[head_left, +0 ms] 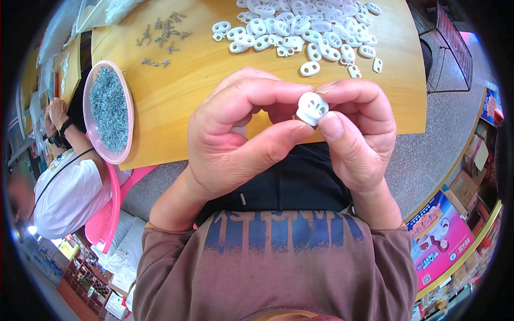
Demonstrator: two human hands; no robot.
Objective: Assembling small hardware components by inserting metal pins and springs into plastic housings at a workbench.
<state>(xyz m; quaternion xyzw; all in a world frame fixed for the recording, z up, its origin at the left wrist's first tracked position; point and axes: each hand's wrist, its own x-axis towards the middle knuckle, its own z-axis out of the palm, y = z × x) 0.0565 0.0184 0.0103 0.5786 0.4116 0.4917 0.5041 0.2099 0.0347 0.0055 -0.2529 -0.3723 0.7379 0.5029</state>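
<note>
Hands meet above the near edge of the counter (176, 101): the left hand (235, 134) and right hand (356, 131) together pinch one white toggle (312, 108) between thumbs and fingertips. It is a small oval plastic piece with two holes, glossy. By my judgement much work is left: a large pile of toggles (310, 29) waits beyond, and the pink bowl of small metal parts (110, 109) is full.

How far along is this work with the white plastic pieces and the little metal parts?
No finished batch is visible. In hand: the left hand and right hand pinch one white plastic piece. Left: a heap of white pieces and a pink bowl full of metal parts.
</note>
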